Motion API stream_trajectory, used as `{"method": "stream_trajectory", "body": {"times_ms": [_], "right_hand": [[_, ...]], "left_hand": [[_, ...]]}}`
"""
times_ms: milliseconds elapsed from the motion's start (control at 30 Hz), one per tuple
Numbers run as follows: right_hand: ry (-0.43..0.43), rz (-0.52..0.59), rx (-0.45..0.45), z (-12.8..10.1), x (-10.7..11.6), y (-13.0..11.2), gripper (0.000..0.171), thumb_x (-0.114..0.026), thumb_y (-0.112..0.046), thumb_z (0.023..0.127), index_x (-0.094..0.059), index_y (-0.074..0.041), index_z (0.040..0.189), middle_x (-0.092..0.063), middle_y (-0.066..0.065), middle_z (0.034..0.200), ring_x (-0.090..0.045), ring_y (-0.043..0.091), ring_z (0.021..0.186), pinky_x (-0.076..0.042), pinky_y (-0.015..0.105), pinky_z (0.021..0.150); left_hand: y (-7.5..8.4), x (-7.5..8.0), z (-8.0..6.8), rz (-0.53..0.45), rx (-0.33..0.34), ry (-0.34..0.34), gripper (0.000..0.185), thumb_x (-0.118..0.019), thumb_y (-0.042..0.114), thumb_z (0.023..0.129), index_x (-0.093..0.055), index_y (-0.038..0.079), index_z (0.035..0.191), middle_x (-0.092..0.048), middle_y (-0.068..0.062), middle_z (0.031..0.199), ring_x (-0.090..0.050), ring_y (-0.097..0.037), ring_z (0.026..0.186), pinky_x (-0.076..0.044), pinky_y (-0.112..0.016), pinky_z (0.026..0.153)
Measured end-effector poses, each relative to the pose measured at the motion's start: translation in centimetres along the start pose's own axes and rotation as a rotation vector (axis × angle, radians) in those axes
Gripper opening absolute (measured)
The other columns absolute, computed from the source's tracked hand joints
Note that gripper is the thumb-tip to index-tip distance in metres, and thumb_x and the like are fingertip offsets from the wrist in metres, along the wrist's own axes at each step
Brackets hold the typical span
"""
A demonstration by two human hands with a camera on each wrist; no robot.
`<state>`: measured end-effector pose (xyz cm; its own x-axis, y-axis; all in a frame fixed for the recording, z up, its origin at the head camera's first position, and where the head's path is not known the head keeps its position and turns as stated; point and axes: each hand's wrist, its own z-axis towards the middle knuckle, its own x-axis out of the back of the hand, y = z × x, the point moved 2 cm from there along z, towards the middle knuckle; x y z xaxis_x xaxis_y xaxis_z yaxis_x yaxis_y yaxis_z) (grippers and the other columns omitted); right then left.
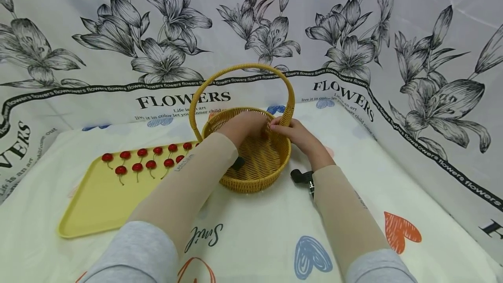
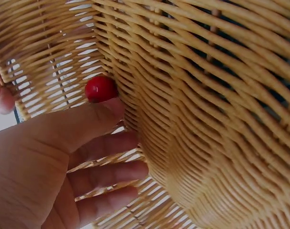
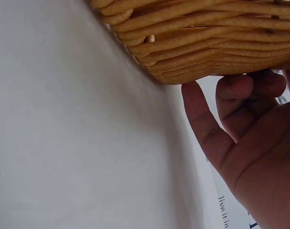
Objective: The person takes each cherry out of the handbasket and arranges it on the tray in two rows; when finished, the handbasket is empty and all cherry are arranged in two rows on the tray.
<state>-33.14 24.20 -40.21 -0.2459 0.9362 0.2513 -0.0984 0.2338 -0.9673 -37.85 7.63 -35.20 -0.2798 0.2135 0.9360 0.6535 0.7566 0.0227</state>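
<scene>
A yellow woven basket (image 1: 255, 183) with a tall arched handle stands tilted toward me. My left hand (image 1: 248, 125) reaches down inside it; in the left wrist view that hand (image 2: 54, 157) pinches a red toy cherry (image 2: 100, 89) against the wicker wall, thumb tip at its lower edge. The index finger is hidden behind the thumb, while the other fingers extend along the weave. My right hand (image 1: 294, 133) grips the basket's rim at the right foot of the handle. From the right wrist, the hand (image 3: 250, 138) shows fingers bent against the wicker's edge.
Left of the basket, a yellow tray (image 1: 106, 200) carries two rows of red cherries (image 1: 137, 167) with stems, partly covered by my left sleeve (image 1: 188, 182). A black device with a strap (image 1: 301, 176) sits by my right forearm. Flower-printed cloth (image 1: 251, 21) rises behind.
</scene>
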Motion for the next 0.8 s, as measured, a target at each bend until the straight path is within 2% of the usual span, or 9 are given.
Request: {"method": "stream_trajectory", "body": {"times_ms": [100,200,300,433,500,600,800], "right_hand": [[0.001,-0.002,-0.015,0.0,0.1,0.0,0.037,-0.068,-0.038,0.099,-0.065,-0.009,0.121,-0.06,0.008,0.132,-0.052,0.027,0.128,-0.037,0.053,0.111],[-0.002,0.005,-0.023,0.1,0.1,0.0,0.035,-0.068,-0.038,0.099,-0.065,-0.01,0.12,-0.06,0.008,0.133,-0.052,0.028,0.128,-0.038,0.054,0.11],[-0.003,0.013,-0.025,0.0,0.1,0.0,0.033,-0.068,-0.038,0.099,-0.066,-0.012,0.119,-0.06,0.008,0.132,-0.052,0.028,0.128,-0.038,0.054,0.11],[-0.007,0.018,-0.017,-0.1,0.0,-0.1,0.032,-0.068,-0.039,0.099,-0.066,-0.014,0.118,-0.06,0.008,0.132,-0.052,0.027,0.128,-0.038,0.053,0.11],[-0.01,0.016,-0.008,0.0,0.0,-0.1,0.032,-0.068,-0.039,0.099,-0.066,-0.014,0.118,-0.06,0.007,0.132,-0.052,0.027,0.128,-0.038,0.053,0.11],[-0.012,0.011,-0.006,-0.1,-0.1,-0.2,0.033,-0.068,-0.04,0.098,-0.066,-0.014,0.118,-0.06,0.007,0.132,-0.051,0.026,0.128,-0.038,0.053,0.11],[-0.017,0.01,-0.017,-0.2,0.0,-0.1,0.034,-0.069,-0.039,0.098,-0.066,-0.013,0.12,-0.061,0.007,0.131,-0.053,0.026,0.127,-0.039,0.052,0.109]], "left_hand": [[0.5,0.1,-0.1,-0.021,-0.023,0.004,0.028,-0.064,0.034,0.103,-0.072,0.012,0.118,-0.069,-0.003,0.114,-0.059,-0.019,0.098,-0.045,-0.037,0.099],[0.8,0.2,-0.2,-0.053,-0.055,0.007,0.026,-0.066,0.031,0.102,-0.07,0.013,0.121,-0.069,-0.002,0.116,-0.058,-0.018,0.099,-0.045,-0.035,0.1],[1.0,0.1,-0.5,-0.179,-0.083,-0.011,0.029,-0.07,0.024,0.1,-0.068,0.012,0.126,-0.068,-0.002,0.116,-0.057,-0.018,0.099,-0.043,-0.033,0.099],[0.9,0.1,-1.1,-0.394,-0.094,-0.033,0.036,-0.073,0.014,0.096,-0.065,0.009,0.13,-0.066,-0.003,0.118,-0.057,-0.019,0.102,-0.043,-0.033,0.1],[0.9,0.1,-1.4,-0.446,-0.088,-0.029,0.037,-0.075,0.013,0.095,-0.065,0.008,0.13,-0.067,-0.004,0.117,-0.058,-0.02,0.102,-0.045,-0.034,0.101],[1.0,0.2,-1.7,-0.447,-0.061,-0.033,0.038,-0.075,0.01,0.094,-0.065,0.006,0.13,-0.066,-0.005,0.115,-0.058,-0.022,0.102,-0.046,-0.036,0.099],[1.1,0.4,-2.2,-0.382,0.024,-0.06,0.037,-0.074,0.012,0.092,-0.063,0.007,0.127,-0.064,-0.006,0.114,-0.057,-0.022,0.101,-0.049,-0.036,0.092]]}}
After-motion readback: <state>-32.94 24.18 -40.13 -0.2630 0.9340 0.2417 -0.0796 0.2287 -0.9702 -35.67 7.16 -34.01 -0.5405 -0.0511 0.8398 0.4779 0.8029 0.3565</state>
